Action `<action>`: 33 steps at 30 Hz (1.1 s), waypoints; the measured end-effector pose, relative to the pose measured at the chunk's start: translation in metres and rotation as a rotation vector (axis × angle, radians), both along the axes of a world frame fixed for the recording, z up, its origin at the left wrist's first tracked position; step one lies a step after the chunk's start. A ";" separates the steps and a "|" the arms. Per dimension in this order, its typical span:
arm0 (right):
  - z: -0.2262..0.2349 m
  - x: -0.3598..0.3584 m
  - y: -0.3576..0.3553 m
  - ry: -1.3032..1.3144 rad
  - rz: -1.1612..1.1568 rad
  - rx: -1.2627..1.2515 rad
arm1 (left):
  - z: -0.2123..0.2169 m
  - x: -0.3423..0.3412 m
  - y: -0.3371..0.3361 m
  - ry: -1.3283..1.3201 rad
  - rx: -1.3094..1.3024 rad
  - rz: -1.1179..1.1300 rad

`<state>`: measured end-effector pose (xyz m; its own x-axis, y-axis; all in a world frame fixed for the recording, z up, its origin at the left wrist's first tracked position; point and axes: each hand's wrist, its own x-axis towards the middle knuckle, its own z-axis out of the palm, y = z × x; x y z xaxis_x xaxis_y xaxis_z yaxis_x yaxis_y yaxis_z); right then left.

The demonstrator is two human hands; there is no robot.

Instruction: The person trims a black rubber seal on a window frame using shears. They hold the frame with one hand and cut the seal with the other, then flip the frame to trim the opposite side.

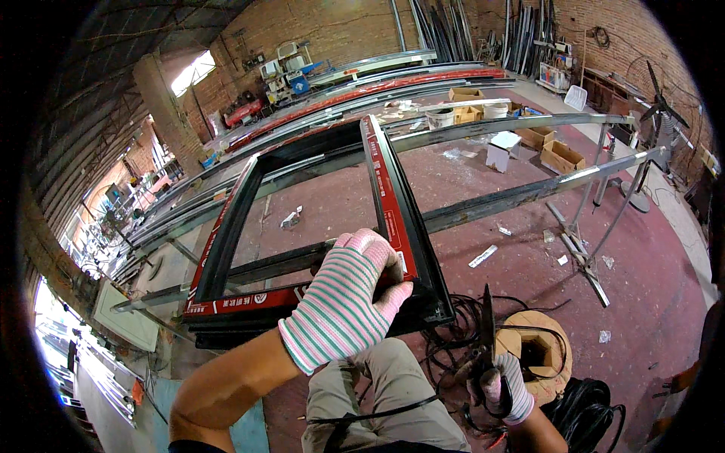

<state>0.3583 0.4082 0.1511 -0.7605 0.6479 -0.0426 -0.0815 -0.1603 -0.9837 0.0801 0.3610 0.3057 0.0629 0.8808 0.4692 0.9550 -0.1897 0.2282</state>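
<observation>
Fingers of the left hand (349, 296), in a pink-and-green striped glove, are closed over the near right corner of a black window frame (317, 226) edged with red protective tape. The frame lies flat across two long metal rails (529, 192) of a stand, its long axis running away from the person toward the brick wall, the short near side crossing just above the knees. The right hand (502, 385), gloved alike, is wrapped around a dark pair of shears (487, 332), blades pointing up and away. A black rubber strip (377, 414) trails across the lap. A wooden cable spool (538, 351) sits on the red floor (649, 302) beside coiled black cord (581, 411).
</observation>
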 end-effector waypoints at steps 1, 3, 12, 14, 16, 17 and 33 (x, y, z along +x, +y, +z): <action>-0.001 0.001 0.000 -0.019 0.000 0.042 | -0.002 -0.001 0.000 0.042 0.051 -0.032; -0.003 0.001 0.001 -0.081 -0.011 0.153 | -0.007 -0.004 0.002 0.126 0.149 -0.100; -0.036 0.003 0.007 0.002 -0.021 -0.001 | -0.006 -0.001 0.001 0.152 -0.037 0.013; -0.041 0.003 0.006 0.038 -0.031 -0.102 | -0.010 -0.001 -0.002 0.211 0.019 0.004; -0.037 0.001 0.003 0.049 -0.028 -0.136 | -0.012 0.000 -0.003 0.215 0.038 0.003; -0.036 0.000 0.003 0.058 -0.024 -0.164 | -0.012 0.001 -0.003 0.183 0.038 0.001; -0.018 -0.004 0.000 -0.035 -0.023 -0.045 | 0.005 -0.002 -0.001 -0.244 -0.077 -0.057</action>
